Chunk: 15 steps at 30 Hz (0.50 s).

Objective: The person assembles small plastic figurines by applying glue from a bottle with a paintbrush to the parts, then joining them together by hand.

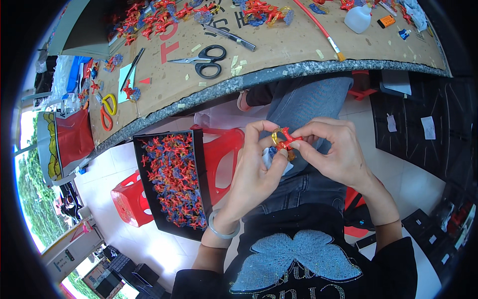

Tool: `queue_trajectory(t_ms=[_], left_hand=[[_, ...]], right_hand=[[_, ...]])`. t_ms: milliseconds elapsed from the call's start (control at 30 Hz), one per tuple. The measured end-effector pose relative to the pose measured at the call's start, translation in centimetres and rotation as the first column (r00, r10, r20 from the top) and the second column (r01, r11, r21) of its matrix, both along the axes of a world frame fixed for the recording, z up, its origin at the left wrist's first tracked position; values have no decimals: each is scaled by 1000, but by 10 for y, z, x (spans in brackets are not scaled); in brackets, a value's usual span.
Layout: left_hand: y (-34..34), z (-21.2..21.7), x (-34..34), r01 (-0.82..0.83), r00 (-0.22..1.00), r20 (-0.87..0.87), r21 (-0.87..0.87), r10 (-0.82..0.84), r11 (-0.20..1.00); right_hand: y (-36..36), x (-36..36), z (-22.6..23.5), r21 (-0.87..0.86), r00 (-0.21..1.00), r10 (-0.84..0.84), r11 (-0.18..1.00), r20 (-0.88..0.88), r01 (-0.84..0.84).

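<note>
Above my lap, my left hand (256,172) and my right hand (338,144) meet at a small red and yellow plastic figurine (287,134). My left thumb and fingers close round its lower part, beside a clear yellow loop. The right thumb and forefinger pinch the red part from the other side. Part of the figurine is hidden behind my fingers. A scrap of white cloth or paper (268,158) shows in or under my left hand. To the left, a black tray (200,172) holds many similar red, blue and yellow figurines (172,174).
Red plastic stools (221,159) stand by the tray. On the cardboard-covered table (279,47) lie black scissors (209,62), a utility knife (231,37), a red-handled brush (321,30), a white bottle (357,19) and more figurines (159,17). Red-and-yellow-handled scissors (107,112) lie near its left edge.
</note>
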<state>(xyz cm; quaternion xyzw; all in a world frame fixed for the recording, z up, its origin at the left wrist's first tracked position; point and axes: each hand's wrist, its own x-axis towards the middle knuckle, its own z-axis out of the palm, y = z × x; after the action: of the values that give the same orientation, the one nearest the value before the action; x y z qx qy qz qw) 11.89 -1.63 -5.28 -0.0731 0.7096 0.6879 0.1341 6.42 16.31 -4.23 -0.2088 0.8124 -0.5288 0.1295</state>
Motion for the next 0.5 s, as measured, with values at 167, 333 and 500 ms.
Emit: queue_trajectory(t_ms=[167, 333, 500], left_hand=[[-1, 2, 1, -22, 999, -34, -20, 21, 1000], [4, 3, 2, -70, 994, -83, -11, 69, 997], [5, -2, 2, -98, 987, -132, -33, 93, 995]], right_hand=[[-4, 3, 0, -7, 996, -23, 1000, -81, 22], [-5, 4, 0, -45, 997, -53, 998, -61, 51], [-5, 3, -1, -75, 993, -43, 997, -113, 35]])
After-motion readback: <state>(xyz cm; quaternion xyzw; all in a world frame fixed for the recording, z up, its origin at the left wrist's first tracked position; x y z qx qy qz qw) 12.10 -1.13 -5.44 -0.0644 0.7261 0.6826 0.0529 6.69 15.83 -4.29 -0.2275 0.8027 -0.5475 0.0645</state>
